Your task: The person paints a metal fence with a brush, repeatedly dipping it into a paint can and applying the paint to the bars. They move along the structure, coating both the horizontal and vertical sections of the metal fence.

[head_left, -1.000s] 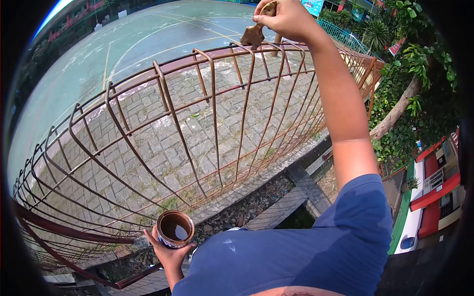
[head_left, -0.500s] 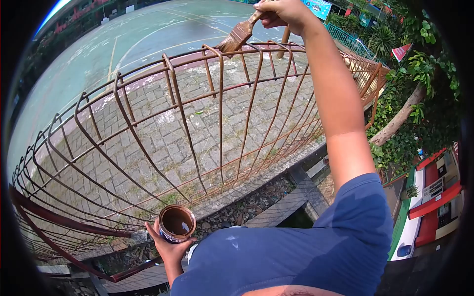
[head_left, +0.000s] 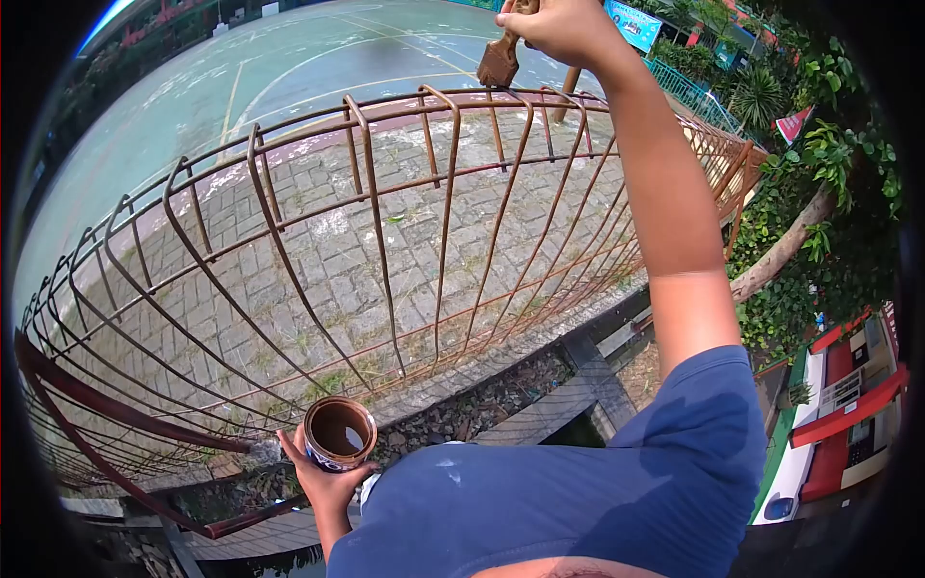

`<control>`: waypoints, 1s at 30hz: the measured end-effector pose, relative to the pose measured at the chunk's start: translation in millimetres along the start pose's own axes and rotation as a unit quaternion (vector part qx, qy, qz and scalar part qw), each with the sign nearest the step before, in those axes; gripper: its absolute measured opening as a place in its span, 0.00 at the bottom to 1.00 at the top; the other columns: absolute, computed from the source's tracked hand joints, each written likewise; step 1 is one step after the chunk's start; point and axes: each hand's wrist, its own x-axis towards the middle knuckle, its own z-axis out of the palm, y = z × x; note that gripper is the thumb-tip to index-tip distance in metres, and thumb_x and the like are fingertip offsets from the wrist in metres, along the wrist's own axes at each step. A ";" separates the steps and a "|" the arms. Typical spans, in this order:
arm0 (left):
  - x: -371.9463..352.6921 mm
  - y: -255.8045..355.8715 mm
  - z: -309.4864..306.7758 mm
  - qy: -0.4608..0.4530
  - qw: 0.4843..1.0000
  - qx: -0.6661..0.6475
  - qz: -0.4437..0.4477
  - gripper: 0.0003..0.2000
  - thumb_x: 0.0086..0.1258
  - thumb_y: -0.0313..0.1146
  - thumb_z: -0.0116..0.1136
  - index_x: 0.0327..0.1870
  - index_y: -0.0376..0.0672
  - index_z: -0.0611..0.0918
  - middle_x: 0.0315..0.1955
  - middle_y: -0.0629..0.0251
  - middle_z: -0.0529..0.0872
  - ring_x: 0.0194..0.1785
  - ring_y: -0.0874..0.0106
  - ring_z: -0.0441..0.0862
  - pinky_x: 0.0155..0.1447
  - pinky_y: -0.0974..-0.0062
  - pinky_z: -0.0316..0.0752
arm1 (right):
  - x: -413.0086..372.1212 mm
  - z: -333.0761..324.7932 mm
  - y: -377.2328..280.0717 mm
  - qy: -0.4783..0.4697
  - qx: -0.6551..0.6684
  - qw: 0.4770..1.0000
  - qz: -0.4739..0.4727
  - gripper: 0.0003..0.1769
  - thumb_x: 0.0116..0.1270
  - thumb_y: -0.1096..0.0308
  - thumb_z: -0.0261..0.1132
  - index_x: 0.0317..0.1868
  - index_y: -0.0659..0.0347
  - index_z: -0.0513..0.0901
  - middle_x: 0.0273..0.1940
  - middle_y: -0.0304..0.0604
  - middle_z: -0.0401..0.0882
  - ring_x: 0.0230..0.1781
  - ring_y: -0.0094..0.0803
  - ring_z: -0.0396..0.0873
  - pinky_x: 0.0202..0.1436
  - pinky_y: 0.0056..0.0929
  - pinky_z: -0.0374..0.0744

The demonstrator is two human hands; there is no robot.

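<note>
My right hand (head_left: 559, 31) grips the handle of a paintbrush (head_left: 498, 64) at the top of the view. Its brown-coated bristles point down at the top rail of a wire fence (head_left: 445, 183), touching it or just above it. The fence's bent rods are brown, with rustier ones to the right. Low in the view, my left hand (head_left: 326, 485) is wrapped around an open paint can (head_left: 340, 433). Brown paint shows inside the can, with a bright reflection on it, and its rim is smeared brown.
Behind the fence lie grey paving (head_left: 328, 250) and a green sports court (head_left: 145, 154). A concrete ledge and a gutter with debris (head_left: 482, 395) run along its foot. A tree branch (head_left: 785, 246) and leaves stand at right. A dark red metal bar (head_left: 125, 414) crosses the lower left.
The paintbrush has moved right along the top rail and stands more upright. The view has shifted slightly, so the fence appears lower and further right. The can stays in my left hand.
</note>
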 end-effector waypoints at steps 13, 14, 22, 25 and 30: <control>-0.5 -2.9 -3.4 -0.005 0.999 0.026 0.040 0.83 0.28 0.52 0.91 0.84 0.48 0.36 0.70 0.50 0.74 0.70 0.55 0.77 0.74 0.57 0.71 | 20.1 -17.7 54.0 -0.014 0.201 0.952 0.229 0.11 0.64 0.69 0.66 0.27 0.67 0.86 0.25 0.49 0.86 0.23 0.33 0.86 0.29 0.33 0.86; -1.2 -1.3 -3.1 -0.003 0.999 0.024 0.041 0.83 0.28 0.52 0.91 0.84 0.48 0.36 0.70 0.49 0.74 0.69 0.54 0.77 0.73 0.57 0.71 | 23.0 -23.1 54.1 -0.031 0.159 0.959 0.233 0.11 0.65 0.69 0.66 0.27 0.67 0.86 0.25 0.49 0.86 0.23 0.33 0.86 0.29 0.32 0.86; -4.0 -0.1 -0.4 0.011 0.999 0.010 0.039 0.82 0.28 0.50 0.92 0.84 0.48 0.37 0.70 0.49 0.74 0.69 0.53 0.77 0.73 0.57 0.71 | 23.7 -44.8 29.1 -0.072 0.146 0.955 0.248 0.08 0.65 0.70 0.70 0.31 0.67 0.87 0.23 0.47 0.84 0.21 0.33 0.84 0.25 0.32 0.83; -5.7 -1.2 0.6 0.020 0.998 0.023 0.052 0.82 0.27 0.50 0.92 0.84 0.49 0.37 0.70 0.49 0.74 0.69 0.53 0.77 0.73 0.56 0.72 | 23.4 -47.8 32.7 -0.057 0.179 0.974 0.130 0.09 0.65 0.69 0.71 0.32 0.67 0.87 0.23 0.45 0.84 0.22 0.30 0.83 0.26 0.28 0.81; -4.9 -0.1 1.3 0.021 0.998 0.022 0.053 0.82 0.28 0.51 0.91 0.84 0.51 0.37 0.70 0.49 0.75 0.69 0.53 0.77 0.73 0.56 0.71 | 10.1 -58.5 7.1 -0.167 0.159 0.970 0.071 0.07 0.65 0.67 0.73 0.36 0.63 0.88 0.27 0.39 0.85 0.25 0.24 0.82 0.29 0.26 0.81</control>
